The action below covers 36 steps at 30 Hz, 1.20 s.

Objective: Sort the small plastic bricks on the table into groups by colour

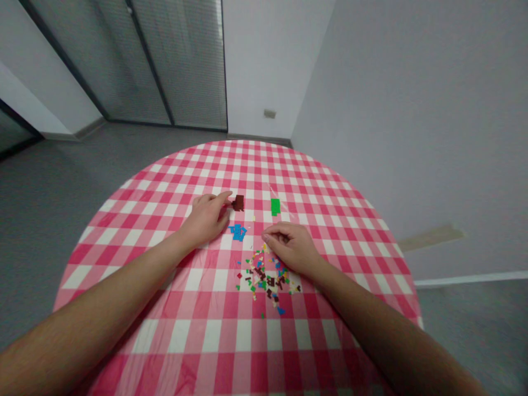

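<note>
My left hand [206,217] rests on the left side of the table, fingers stretched out and apart. Its fingertips touch the left edge of a compact group of dark brown toy bricks [238,202]. Just below those fingers lies a loose cluster of blue bricks [238,232]. My right hand [292,245] is curled, with thumb and index finger pinched together at the top of a scattered pile of small mixed-colour bricks [271,281]. Whatever sits in that pinch is too small to make out. Beyond the right hand is a neat green block of bricks [275,207].
A red-and-white checked tablecloth [214,335] covers the round table. Several tiny pieces lie between the blue cluster and the mixed pile. Behind the table stand a white wall [268,66] and glass panels with blinds [190,66]; another wall rises at right.
</note>
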Motion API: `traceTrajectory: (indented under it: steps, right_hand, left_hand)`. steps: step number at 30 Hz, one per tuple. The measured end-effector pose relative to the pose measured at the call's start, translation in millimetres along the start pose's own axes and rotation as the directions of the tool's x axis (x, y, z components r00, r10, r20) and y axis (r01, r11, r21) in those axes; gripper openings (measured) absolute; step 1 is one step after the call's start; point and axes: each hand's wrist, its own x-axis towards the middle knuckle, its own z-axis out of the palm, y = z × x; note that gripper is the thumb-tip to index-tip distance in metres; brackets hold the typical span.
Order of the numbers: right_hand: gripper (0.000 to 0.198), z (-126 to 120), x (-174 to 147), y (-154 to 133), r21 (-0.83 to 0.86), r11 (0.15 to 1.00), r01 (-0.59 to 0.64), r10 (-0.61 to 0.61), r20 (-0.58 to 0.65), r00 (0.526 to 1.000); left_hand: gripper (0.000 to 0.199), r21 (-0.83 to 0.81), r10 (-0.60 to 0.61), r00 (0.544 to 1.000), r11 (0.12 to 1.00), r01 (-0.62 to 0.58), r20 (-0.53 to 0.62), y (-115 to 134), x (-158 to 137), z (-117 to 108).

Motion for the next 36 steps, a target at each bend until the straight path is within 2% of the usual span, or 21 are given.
traceTrajectory:
  steps: [11, 13, 15, 17, 19, 22, 29, 36]
  right_hand:
    - [0.018, -4, 1, 3, -0.037, 0.999, -0.004, 0.002, -0.041, 0.999]
    - [0.017, -6, 3, 5, -0.053, 0.999, -0.006, 0.003, -0.055, 0.998]
    - [0.017, -10, 4, 6, -0.076, 0.997, -0.002, -0.001, -0.044, 0.999]
    - [0.016, -13, 6, 6, -0.124, 0.992, 0.012, -0.010, 0.019, 1.000]
    - [0.016, -16, 7, 6, -0.197, 0.979, 0.043, -0.019, 0.120, 0.993]
    - [0.016, -19, 7, 6, -0.277, 0.956, 0.094, -0.025, 0.243, 0.970]
    - [0.010, -19, 5, 3, -0.376, 0.915, 0.148, 0.004, 0.377, 0.926]
    - [0.009, -20, 5, 1, -0.370, 0.914, 0.165, 0.021, 0.449, 0.893]
  left_hand:
    - [0.046, 0.002, 0.001, 1.000, 1.000, -0.001, -0.004, -1, 0, -2]
    - [0.040, -0.002, 0.016, 1.000, 1.000, -0.016, -0.009, 0, -1, -5]
    - [0.027, -0.028, 0.093, 0.996, 0.995, -0.093, -0.014, 4, -2, -10]
    - [0.017, -0.085, 0.222, 0.975, 0.972, -0.220, 0.013, 11, -5, -16]
    - [0.018, -0.161, 0.345, 0.935, 0.930, -0.330, 0.077, 22, -9, -20]
    - [0.019, -0.235, 0.441, 0.882, 0.887, -0.399, 0.165, 35, -16, -23]
    - [0.021, -0.277, 0.455, 0.871, 0.875, -0.398, 0.188, 40, -20, -19]
    - [0.022, -0.298, 0.452, 0.873, 0.872, -0.389, 0.185, 41, -20, -18]
